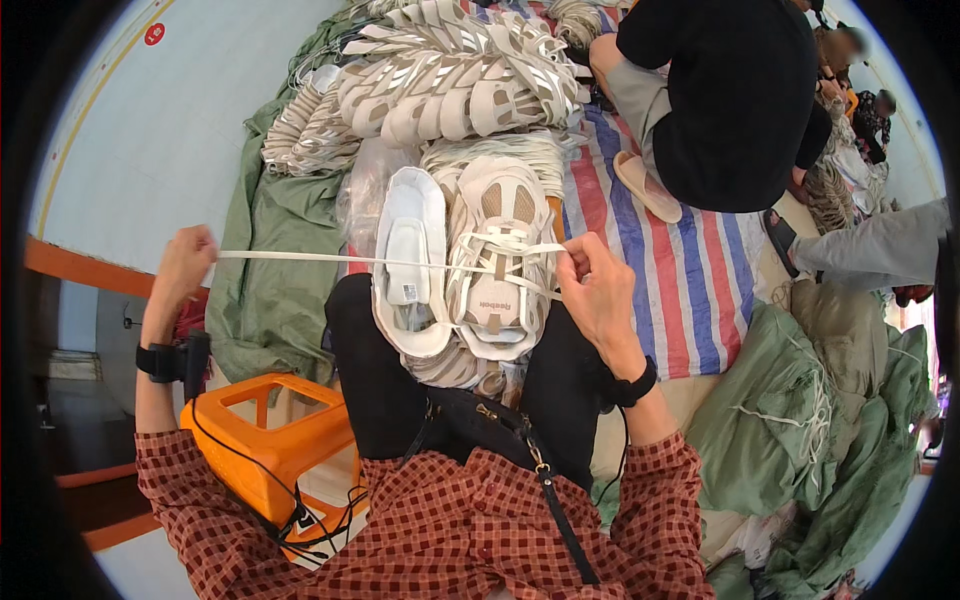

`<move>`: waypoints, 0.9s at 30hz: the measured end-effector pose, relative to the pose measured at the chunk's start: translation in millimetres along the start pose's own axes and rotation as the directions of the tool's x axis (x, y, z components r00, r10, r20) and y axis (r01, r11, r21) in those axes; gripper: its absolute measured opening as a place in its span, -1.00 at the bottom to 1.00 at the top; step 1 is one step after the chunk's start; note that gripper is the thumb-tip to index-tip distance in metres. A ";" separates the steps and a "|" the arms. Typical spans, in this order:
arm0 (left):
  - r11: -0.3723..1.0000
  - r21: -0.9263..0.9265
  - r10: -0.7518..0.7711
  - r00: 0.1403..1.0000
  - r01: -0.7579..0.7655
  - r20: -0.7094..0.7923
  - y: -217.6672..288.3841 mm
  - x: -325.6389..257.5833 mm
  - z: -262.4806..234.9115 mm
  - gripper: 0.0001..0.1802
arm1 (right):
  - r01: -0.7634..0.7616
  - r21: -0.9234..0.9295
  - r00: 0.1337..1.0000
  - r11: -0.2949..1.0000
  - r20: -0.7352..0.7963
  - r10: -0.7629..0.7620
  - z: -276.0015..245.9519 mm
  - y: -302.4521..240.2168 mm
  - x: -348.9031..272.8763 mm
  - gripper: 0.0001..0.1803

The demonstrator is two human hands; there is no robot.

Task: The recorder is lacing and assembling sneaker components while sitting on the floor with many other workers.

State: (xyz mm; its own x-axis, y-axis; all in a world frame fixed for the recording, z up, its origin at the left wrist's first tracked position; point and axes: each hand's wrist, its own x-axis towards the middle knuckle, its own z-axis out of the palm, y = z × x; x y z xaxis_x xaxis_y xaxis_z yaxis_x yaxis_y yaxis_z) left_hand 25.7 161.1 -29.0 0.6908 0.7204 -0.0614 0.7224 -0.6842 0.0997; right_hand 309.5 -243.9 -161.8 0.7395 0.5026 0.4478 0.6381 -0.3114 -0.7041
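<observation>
A beige and white shoe upper point(492, 300) lies over my lap, its mesh toe end away from me, with a cream shoelace point(300, 257) threaded partly through it. Far out to the left, my left hand point(186, 264) is closed on one stretch of this lace, which runs taut across to the upper. My right hand point(600, 292) pinches the lace close by the upper's right edge. Left of that upper, a second upper point(408, 262) shows its white lining and a small label; the taut lace crosses over it, and neither hand touches it.
Beyond my knees lies a large pile of similar uppers point(460, 90). An orange plastic stool point(265, 425) stands at my left. A striped sheet point(690, 290) and green sacks point(770, 410) cover the right side, where another person point(740, 100) sits. Cables hang near the stool.
</observation>
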 end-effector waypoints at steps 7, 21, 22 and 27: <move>0.730 0.440 -0.382 0.846 0.523 -0.372 -153.4 -16.2 -24.5 -0.73 | -0.142 0.195 0.984 0.971 0.139 0.116 9.9 -1.3 -9.0 -0.87; 0.793 -0.275 0.447 0.826 -0.544 -0.344 178.9 -44.8 92.5 -0.74 | -0.104 -0.151 0.977 0.983 0.170 0.129 -8.0 -17.7 -36.1 -0.74; 0.762 -0.327 0.464 0.823 -0.559 -0.326 200.9 -51.5 97.5 -0.74 | -0.020 -0.180 0.985 0.984 0.166 0.050 -6.2 -17.7 -37.5 -0.75; 0.648 -0.378 0.549 0.750 -0.661 -0.370 266.3 -73.3 123.7 -0.69 | 0.253 -0.280 0.954 0.926 0.233 -0.190 -14.7 -34.7 -39.9 -0.82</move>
State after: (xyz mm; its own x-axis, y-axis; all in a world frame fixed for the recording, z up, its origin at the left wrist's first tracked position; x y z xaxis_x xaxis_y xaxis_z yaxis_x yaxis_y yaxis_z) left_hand 171.1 -87.9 -120.8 0.9034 0.2064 0.3760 0.0003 -0.8770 0.4806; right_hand 260.9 -265.0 -147.1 0.5343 0.7264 0.4322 0.8379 -0.3874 -0.3846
